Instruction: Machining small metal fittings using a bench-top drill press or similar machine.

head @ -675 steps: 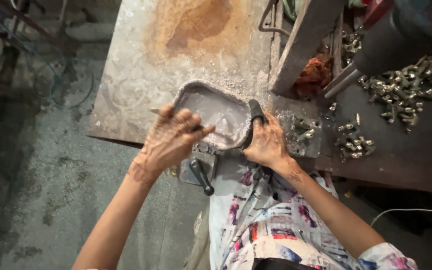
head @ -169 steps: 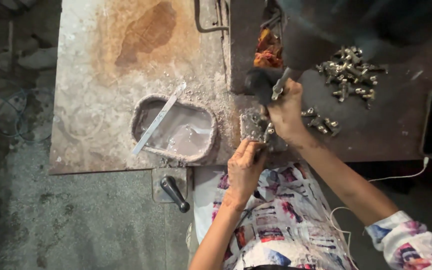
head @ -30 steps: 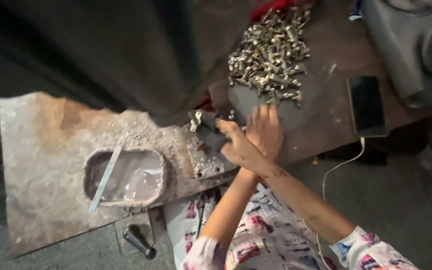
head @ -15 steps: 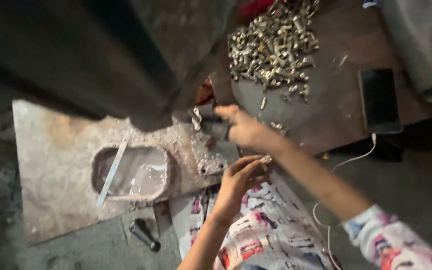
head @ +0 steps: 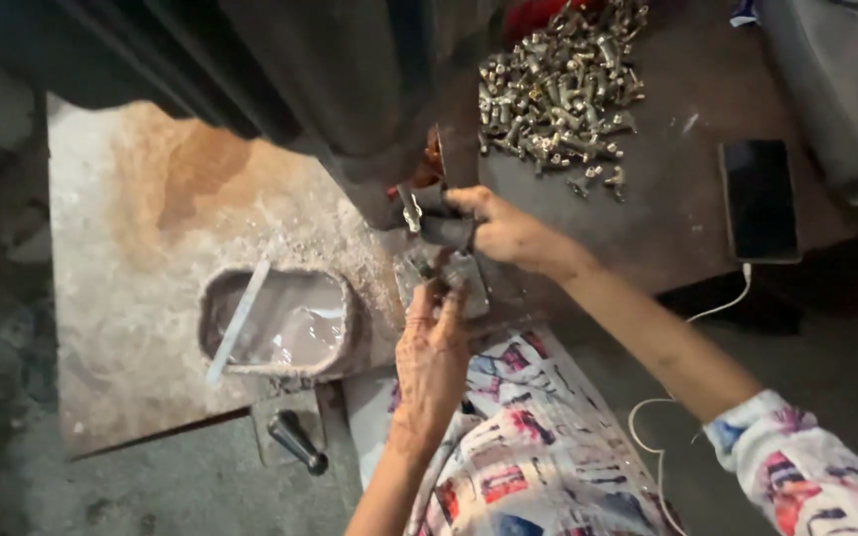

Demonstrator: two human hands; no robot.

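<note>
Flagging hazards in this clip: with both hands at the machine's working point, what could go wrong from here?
1. The left hand has its fingertips at the small metal block right under the dark machine body; they could get pinched.
2. The right hand grips the black handle close by, so a slip might bring it down on those fingers.
3. The phone lies on the bench near the pile of metal fittings; its cable dangles and could snag.

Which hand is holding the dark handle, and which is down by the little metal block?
The right hand grips the dark handle under the machine. The left hand reaches up from below, fingertips at the small metal block.
</note>
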